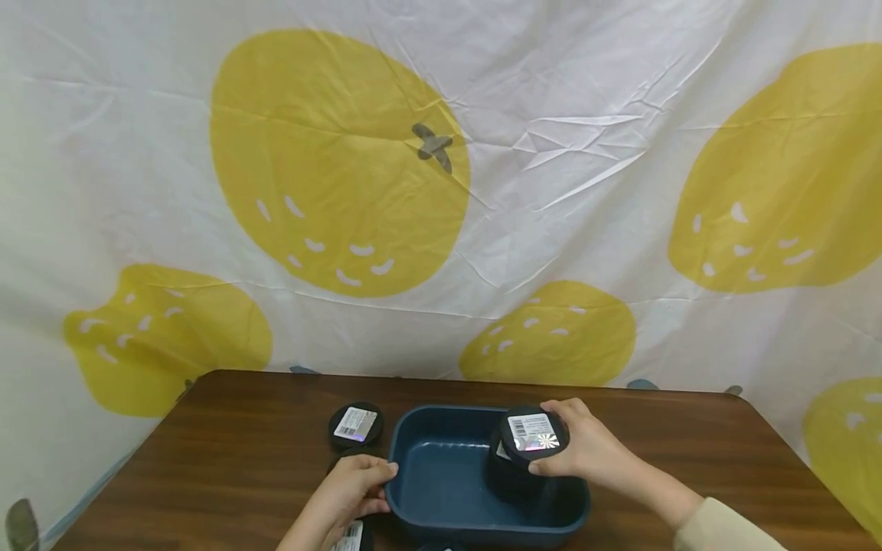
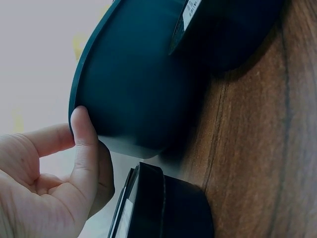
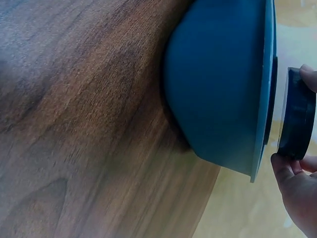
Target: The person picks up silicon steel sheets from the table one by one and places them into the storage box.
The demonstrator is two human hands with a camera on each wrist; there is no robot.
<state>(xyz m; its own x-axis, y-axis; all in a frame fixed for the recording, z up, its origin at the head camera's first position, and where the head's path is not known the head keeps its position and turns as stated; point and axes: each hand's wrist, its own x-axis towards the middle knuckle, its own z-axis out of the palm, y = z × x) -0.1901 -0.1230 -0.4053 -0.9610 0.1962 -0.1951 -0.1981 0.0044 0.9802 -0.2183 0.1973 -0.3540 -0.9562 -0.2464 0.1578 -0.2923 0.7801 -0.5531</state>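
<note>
A blue rectangular plastic basin stands on the table. My left hand pinches its left rim between thumb and fingers; the left wrist view shows the thumb lying against the basin wall. My right hand grips a black round container with a white label on its upward face, holding it over the basin's right part. In the right wrist view this held container is above the basin rim, fingers around its side. Under it, inside the basin, another black labelled container is partly hidden.
Outside the basin's left side, a black labelled container stands on the brown wooden table. Another container lies partly behind my left hand, and a dark one shows at the basin's front edge. A lemon-patterned cloth hangs behind.
</note>
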